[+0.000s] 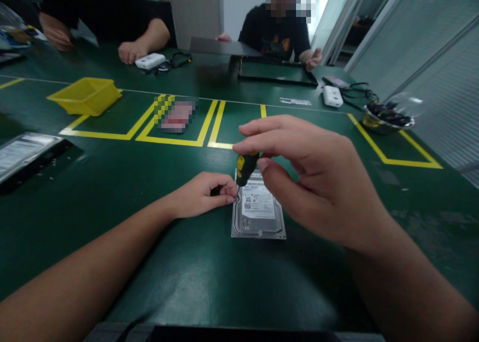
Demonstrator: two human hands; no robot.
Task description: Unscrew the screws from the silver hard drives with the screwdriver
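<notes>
A silver hard drive with a white label lies flat on the green table in front of me. My right hand pinches the top of a small yellow-and-black screwdriver, held upright with its tip at the drive's far left corner. My left hand rests on the table beside that corner, fingers curled, fingertips touching the drive's edge near the screwdriver tip. Whether it holds anything is hidden.
A yellow bin sits at the far left inside yellow floor-tape boxes. Another drive lies at the left edge. A metal bowl of dark parts stands far right. Two other people sit across the table with white devices and cables.
</notes>
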